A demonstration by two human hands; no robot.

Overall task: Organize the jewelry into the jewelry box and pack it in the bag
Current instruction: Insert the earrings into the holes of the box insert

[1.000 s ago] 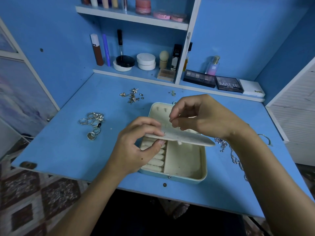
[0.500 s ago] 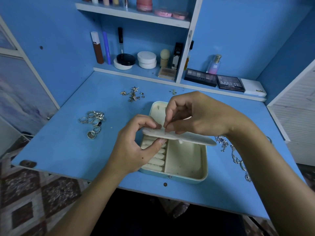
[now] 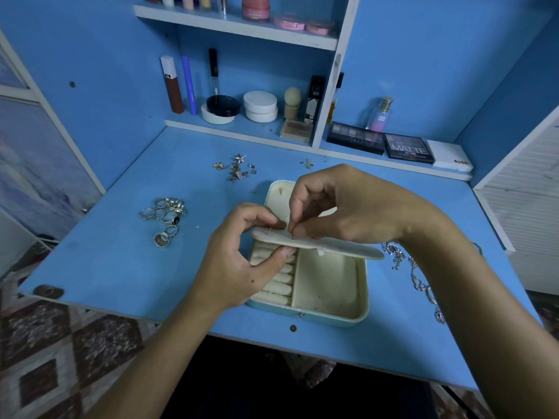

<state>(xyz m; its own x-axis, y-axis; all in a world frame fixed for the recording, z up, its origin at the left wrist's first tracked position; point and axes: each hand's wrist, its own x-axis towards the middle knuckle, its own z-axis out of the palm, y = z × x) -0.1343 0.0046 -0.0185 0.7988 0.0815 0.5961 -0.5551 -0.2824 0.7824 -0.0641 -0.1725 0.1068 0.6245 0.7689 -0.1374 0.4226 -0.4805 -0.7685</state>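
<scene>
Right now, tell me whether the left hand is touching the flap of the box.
Touching. The head view shows the left hand pinching the flap's left end, thumb under it and fingers on top.

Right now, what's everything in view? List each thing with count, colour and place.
jewelry box: one, cream inside, open, desk centre
flap: one, cream, held over the box
rings: a pile, silver, desk left
earrings: a cluster, gold and silver, desk rear
chains: a tangle, silver, desk right
palettes: two, dark, low shelf right
white case: one, beside the palettes
perfume: one, pink, behind the palettes
cosmetics: several tubes and jars, left shelf
pink jars: three, top shelf
desk: one, blue
left hand: holds the flap's end
right hand: pinches a pin at the flap
</scene>
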